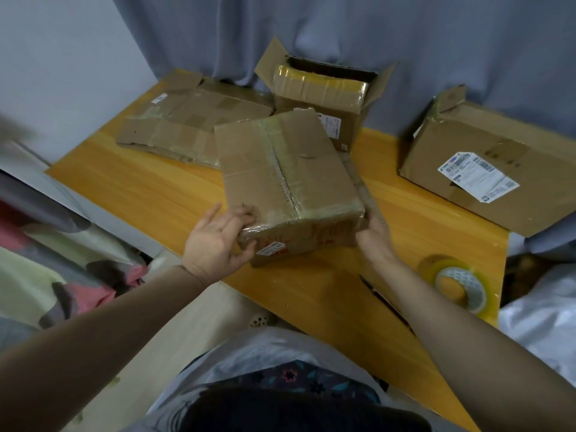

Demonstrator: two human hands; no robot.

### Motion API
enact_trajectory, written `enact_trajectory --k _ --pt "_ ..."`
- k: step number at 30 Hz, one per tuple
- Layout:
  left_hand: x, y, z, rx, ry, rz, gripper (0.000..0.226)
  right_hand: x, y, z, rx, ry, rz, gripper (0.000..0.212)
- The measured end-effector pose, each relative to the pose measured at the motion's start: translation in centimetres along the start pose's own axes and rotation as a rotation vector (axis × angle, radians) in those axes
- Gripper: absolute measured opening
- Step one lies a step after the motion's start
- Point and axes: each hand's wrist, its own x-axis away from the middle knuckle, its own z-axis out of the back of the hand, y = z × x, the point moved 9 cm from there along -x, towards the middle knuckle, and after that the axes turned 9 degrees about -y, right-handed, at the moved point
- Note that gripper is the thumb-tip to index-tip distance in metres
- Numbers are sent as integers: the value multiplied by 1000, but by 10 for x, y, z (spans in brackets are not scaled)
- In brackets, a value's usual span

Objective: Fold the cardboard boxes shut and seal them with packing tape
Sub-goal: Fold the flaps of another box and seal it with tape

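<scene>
Head camera, looking down over a wooden table (pixel 174 185), shows a closed cardboard box (pixel 286 169) lying at the table's middle, its top flaps folded together and clear tape running along the centre seam and down over the near edge. Both hands are at the box's near corners. Left hand (pixel 218 241) is spread wide, palm against the near left corner, fingers (pixel 246 213) resting on the top and thumb against the near face beside a small white sticker; it presses rather than grips. Right hand (pixel 375 236) touches the near right corner, its fingers curled around the right side and mostly hidden, so how firmly it holds cannot be told. A roll of clear packing tape (pixel 458 283) lies on the table near the right edge, just right of the right forearm and apart from the box. Beyond the box stands an open box (pixel 324 98) with flaps raised and a tape-wrapped parcel inside. A flattened box (pixel 187 123) lies at the far left, and a large box with a shipping label (pixel 486 163) sits at the far right.
</scene>
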Motion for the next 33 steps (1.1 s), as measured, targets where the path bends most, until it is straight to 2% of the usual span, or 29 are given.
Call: enact_trajectory --k 2,4,5,7,9,12,16,19,22,23,25,28,31,33 --pt "-9 1 7 -6 19 25 52 14 -32 29 38 242 286 56" --pt "-25 10 4 8 -3 -23 60 32 -74 18 351 265 588 37" --pt "-33 18 -3 -1 -32 -72 62 36 -89 0 552 199 671 40" --pt "-44 33 -22 -38 -118 -157 60 26 -90 -34 915 23 609 62" --pt "-48 40 -36 -60 -157 -183 55 12 -77 -49 1119 -69 473 78" --pt "-46 42 -37 -81 -93 -185 47 7 -73 -55 1155 -37 508 80" --pt "-48 47 -30 -75 -35 -189 47 7 -77 -56 1283 137 624 60" --pt "-50 45 -38 -150 -70 -199 55 8 -81 -56 1335 183 700 54" --pt "-52 39 -49 -140 -163 -203 78 9 -80 -51 1348 157 915 47" --pt "-52 39 -47 -109 -160 -228 74 10 -77 -46 1338 132 1005 48" --pt "-46 37 -40 -43 -150 -308 55 6 -71 -33 1334 77 1086 68" --pt "-30 25 -33 -50 -132 -363 46 3 -63 -31 1296 13 1042 84" --pt "-21 19 -31 -37 -101 -343 38 6 -63 -36 1215 -29 1066 77" --pt "-22 20 -32 -23 -158 -316 41 8 -67 -32 1163 -66 1041 57"
